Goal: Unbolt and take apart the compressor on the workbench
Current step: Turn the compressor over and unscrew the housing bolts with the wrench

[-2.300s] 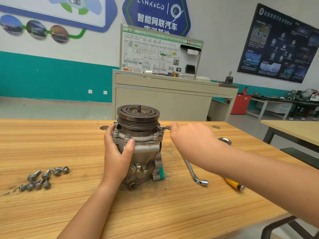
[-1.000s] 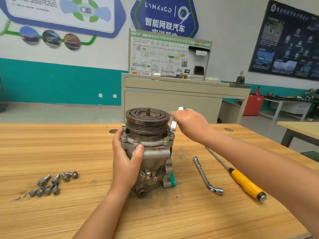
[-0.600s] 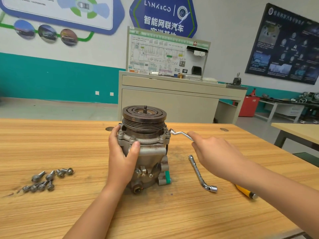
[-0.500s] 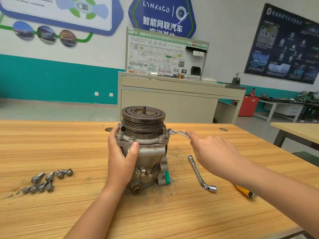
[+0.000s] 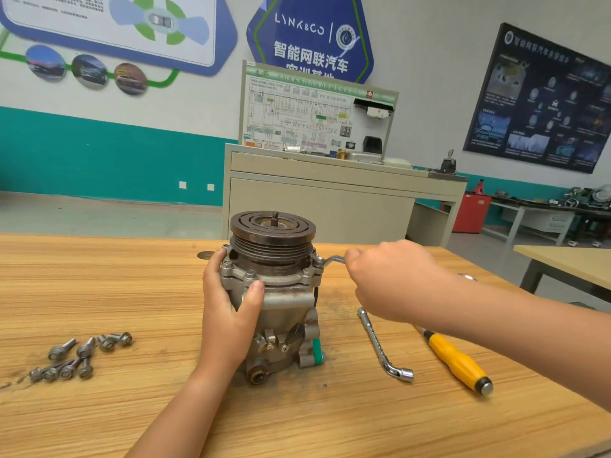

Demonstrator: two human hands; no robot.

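The grey compressor (image 5: 284, 302) stands upright on the wooden workbench (image 5: 132, 292), its dark ribbed pulley (image 5: 272, 234) on top. My left hand (image 5: 231, 312) grips the housing's left side, thumb across the front below the bolted flange. My right hand (image 5: 393, 279) holds the handle of a bent socket wrench (image 5: 332, 259), whose end sits on a bolt at the flange's right edge. Several removed bolts (image 5: 76, 357) lie in a loose heap on the bench at the left.
A second L-shaped socket wrench (image 5: 380, 345) and a yellow-handled screwdriver (image 5: 458, 360) lie on the bench right of the compressor. A beige training cabinet (image 5: 330, 196) stands behind the bench, another table (image 5: 568, 262) at the right.
My right hand, raised beside the pulley a second ago, came down with the wrench onto the right flange bolt and has since swung the handle a little. My left hand keeps the same hold.
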